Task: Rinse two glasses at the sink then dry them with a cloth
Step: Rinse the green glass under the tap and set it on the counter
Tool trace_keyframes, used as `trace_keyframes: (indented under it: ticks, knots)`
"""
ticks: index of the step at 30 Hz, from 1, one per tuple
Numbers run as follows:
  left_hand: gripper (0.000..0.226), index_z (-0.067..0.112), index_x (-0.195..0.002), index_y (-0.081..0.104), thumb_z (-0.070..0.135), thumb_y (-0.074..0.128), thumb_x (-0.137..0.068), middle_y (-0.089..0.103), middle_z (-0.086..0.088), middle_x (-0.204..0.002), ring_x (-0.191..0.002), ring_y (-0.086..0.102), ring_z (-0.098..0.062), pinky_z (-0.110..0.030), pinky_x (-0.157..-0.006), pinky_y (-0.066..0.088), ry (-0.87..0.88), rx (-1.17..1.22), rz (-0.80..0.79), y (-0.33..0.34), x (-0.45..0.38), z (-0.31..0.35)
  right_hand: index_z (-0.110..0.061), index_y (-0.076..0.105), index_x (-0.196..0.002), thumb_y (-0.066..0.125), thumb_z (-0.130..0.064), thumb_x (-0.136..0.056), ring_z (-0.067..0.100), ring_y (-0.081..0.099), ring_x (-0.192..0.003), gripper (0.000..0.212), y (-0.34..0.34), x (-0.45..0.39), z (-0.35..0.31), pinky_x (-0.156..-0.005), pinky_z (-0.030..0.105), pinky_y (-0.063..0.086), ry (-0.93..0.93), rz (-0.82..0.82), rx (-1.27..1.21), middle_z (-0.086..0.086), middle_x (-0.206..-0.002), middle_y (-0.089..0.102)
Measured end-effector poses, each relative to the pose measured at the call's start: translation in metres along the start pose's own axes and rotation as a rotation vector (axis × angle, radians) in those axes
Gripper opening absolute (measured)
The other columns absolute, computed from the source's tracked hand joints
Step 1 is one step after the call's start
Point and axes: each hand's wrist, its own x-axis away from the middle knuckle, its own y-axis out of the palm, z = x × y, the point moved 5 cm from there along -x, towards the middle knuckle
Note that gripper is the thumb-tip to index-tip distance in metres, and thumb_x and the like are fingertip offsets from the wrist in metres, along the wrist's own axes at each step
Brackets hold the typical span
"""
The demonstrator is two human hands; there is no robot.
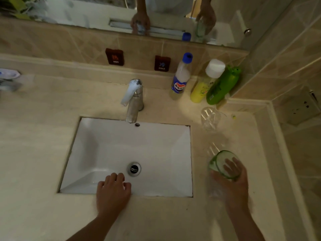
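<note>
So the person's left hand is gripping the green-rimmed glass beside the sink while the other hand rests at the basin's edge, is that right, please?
Not quite: the head view shows the right hand gripping the green-rimmed glass beside the sink, while the left hand rests at the basin's edge.

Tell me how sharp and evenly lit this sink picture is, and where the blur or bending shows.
Head view: dim, warm light, brightest on the beige counter near the yellow bottle; motion blur smears the green-rimmed clear glass gripped by the right hand and the blue-and-white object at the far left; the wide-angle lens bends the counter edges; the left hand at the white basin's rim looks sharper.
</note>
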Motion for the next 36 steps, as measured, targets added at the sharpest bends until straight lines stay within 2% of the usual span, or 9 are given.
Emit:
trace_keyframes:
  ticks: [2,6,12,15,20,24,27,32,36]
  knots:
    - [0.029,0.023,-0.082,0.066,0.042,0.045,-0.077,0.061,0.003,-0.078,-0.077,0.061,-0.021,-0.038,-0.072,0.04,-0.009,0.017,-0.008,0.0,-0.001,-0.001,-0.018,0.055,-0.128,0.092,0.005,-0.055,0.025,0.06,-0.119,0.085,0.022,0.016,0.009,-0.091,0.028,0.058,0.002,-0.079,0.033,0.0,-0.124,0.063]
    - [0.034,0.025,-0.086,0.07,0.044,0.043,-0.078,0.067,0.006,-0.079,-0.076,0.064,-0.019,-0.034,-0.07,0.044,-0.002,0.077,-0.046,-0.004,0.001,-0.002,-0.022,0.059,-0.126,0.099,-0.046,-0.025,0.019,0.063,-0.114,0.111,0.07,0.043,0.016,-0.093,0.039,0.059,0.064,-0.219,0.016,-0.002,-0.122,0.065]
    - [0.019,0.036,-0.096,0.071,0.041,0.054,-0.09,0.071,0.013,-0.099,-0.089,0.067,-0.012,-0.031,-0.08,0.048,-0.178,0.694,-0.266,-0.02,-0.007,-0.014,-0.029,0.057,-0.125,0.094,-0.003,-0.056,0.02,0.061,-0.114,0.082,0.133,0.074,0.014,-0.082,0.027,0.059,0.069,-0.449,0.066,-0.001,-0.123,0.064]
    - [0.03,0.029,-0.107,0.077,0.026,0.06,-0.083,0.076,0.003,-0.113,-0.101,0.07,-0.015,-0.027,-0.088,0.051,-0.19,1.199,-0.34,-0.047,-0.009,-0.013,-0.026,0.055,-0.129,0.096,-0.009,-0.056,0.019,0.061,-0.111,0.085,0.157,0.088,0.012,-0.078,0.023,0.057,0.086,-0.524,0.132,-0.001,-0.121,0.065]
    - [0.061,0.026,-0.14,0.061,0.007,0.062,-0.082,0.068,0.006,-0.137,-0.128,0.061,-0.008,-0.03,-0.108,0.048,-0.004,1.379,-0.502,-0.073,-0.003,0.0,-0.029,0.053,-0.129,0.094,-0.031,-0.056,0.016,0.061,-0.114,0.084,0.186,0.11,0.01,-0.091,0.033,0.056,0.147,-0.579,0.232,-0.004,-0.122,0.063]
    - [0.088,0.037,-0.147,0.045,-0.003,0.065,-0.071,0.06,0.028,-0.139,-0.131,0.055,0.003,-0.022,-0.1,0.051,0.023,1.464,-0.578,-0.08,0.0,0.006,-0.033,0.058,-0.13,0.071,-0.065,-0.075,0.015,0.062,-0.118,0.065,0.203,0.126,0.009,-0.096,0.043,0.058,0.297,-0.624,0.115,-0.003,-0.127,0.064]
    - [0.087,0.036,-0.144,0.042,-0.001,0.083,-0.076,0.064,0.019,-0.135,-0.124,0.062,-0.002,-0.023,-0.093,0.054,0.031,1.472,-0.558,-0.078,-0.009,0.003,-0.025,0.071,-0.119,0.049,-0.058,-0.09,0.02,0.065,-0.108,0.049,0.213,0.136,0.002,-0.089,0.046,0.06,0.405,-0.602,-0.096,0.003,-0.117,0.07]
    - [0.084,0.024,-0.128,0.058,0.029,0.098,-0.054,0.072,-0.003,-0.124,-0.111,0.071,-0.018,-0.034,-0.087,0.061,-0.183,1.52,-0.373,-0.07,-0.041,-0.011,-0.009,0.074,-0.112,0.044,-0.041,-0.099,0.02,0.067,-0.09,0.046,0.227,0.141,-0.013,-0.089,0.055,0.059,0.449,-0.637,-0.163,0.009,-0.098,0.071]
    - [0.083,0.023,-0.127,0.058,0.019,0.097,-0.053,0.072,0.006,-0.117,-0.107,0.07,-0.014,-0.03,-0.086,0.056,-0.289,1.51,-0.327,-0.064,-0.062,-0.02,-0.019,0.069,-0.106,0.06,-0.009,-0.098,0.02,0.068,-0.103,0.016,0.236,0.103,-0.037,-0.089,0.037,0.06,0.072,-0.644,0.227,0.002,-0.107,0.072]
